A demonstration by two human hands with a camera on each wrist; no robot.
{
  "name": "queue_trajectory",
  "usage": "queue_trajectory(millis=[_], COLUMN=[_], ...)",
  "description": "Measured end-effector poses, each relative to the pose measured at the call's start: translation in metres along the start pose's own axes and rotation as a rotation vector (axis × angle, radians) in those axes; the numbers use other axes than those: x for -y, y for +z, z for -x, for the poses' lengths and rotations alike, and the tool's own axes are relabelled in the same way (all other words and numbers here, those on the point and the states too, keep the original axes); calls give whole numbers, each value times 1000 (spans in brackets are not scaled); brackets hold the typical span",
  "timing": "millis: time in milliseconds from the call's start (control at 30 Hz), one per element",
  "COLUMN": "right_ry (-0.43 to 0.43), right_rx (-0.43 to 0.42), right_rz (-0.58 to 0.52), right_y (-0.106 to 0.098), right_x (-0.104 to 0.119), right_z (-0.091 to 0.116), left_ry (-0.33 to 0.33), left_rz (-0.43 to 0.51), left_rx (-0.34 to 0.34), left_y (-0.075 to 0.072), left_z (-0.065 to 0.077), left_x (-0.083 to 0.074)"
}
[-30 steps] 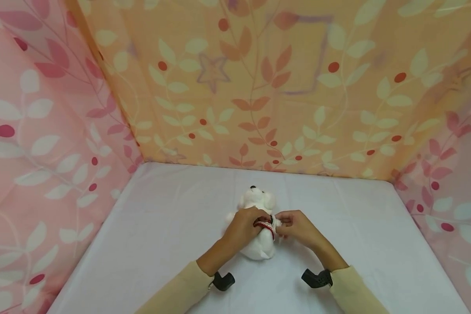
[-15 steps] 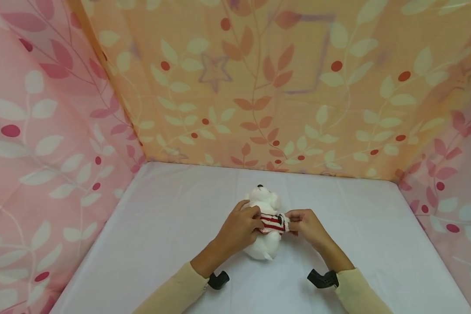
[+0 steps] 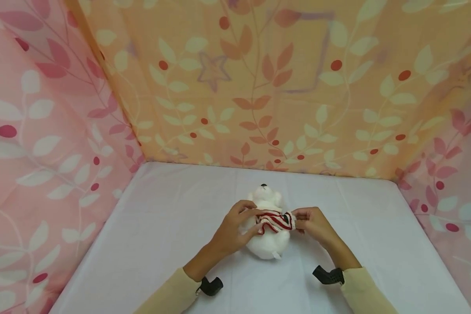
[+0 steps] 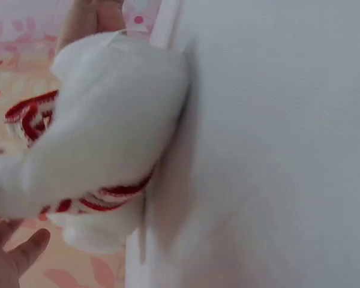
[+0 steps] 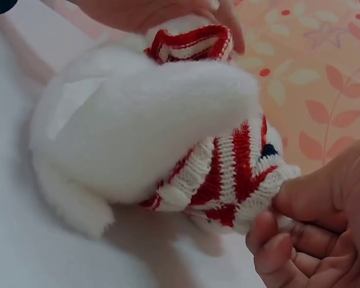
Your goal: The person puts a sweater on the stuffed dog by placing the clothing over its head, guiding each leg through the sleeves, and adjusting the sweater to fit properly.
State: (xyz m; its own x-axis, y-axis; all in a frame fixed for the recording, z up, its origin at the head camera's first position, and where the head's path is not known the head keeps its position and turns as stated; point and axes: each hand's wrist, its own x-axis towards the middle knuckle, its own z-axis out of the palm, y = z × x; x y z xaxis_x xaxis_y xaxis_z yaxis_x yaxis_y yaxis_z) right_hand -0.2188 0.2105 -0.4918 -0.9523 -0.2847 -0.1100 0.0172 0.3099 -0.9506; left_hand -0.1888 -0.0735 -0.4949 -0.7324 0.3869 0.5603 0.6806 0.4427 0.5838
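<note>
A white plush toy animal [image 3: 267, 246] with a black nose lies on the white table. Round its middle sits a small knitted sweater [image 3: 272, 220] in red and white stripes, its lower edge rumpled. My right hand [image 3: 312, 224] pinches the white ribbed cuff at the sweater's right side, the grip showing plainly in the right wrist view. At the toy's left side, my left hand [image 3: 233, 226] has thumb and fingers spread apart, the fingertips right at the sweater's left edge. The left wrist view shows the toy's furry underside [image 4: 108, 120] and the left thumb standing away from it.
A white cloth [image 3: 172, 209] covers the tabletop. Leaf-patterned curtains stand round it, orange at the back [image 3: 235, 109] and pink at the left [image 3: 55, 174] and right. Black camera mounts [image 3: 212, 285] are worn at both wrists.
The sweater has gone from bunched to spread across the toy's body. My left fingers have loosened and opened out. My right hand has drawn the cuff rightward, and the toy has shifted slightly right.
</note>
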Motion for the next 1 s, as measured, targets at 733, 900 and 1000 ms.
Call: queue_trajectory(millis=[733,900,1000], right_ry=[-67,27,98], right_rx=[117,71,34], right_rz=[218,154,128], right_y=[11,21,25], right_x=[16,16,15], right_z=[4,5,4], left_ry=[-604,-594,-588], left_rz=[522,502,502], left_rx=[87,96,103], left_y=[-8,-8,-8], left_z=[5,5,5], left_x=[5,3,3])
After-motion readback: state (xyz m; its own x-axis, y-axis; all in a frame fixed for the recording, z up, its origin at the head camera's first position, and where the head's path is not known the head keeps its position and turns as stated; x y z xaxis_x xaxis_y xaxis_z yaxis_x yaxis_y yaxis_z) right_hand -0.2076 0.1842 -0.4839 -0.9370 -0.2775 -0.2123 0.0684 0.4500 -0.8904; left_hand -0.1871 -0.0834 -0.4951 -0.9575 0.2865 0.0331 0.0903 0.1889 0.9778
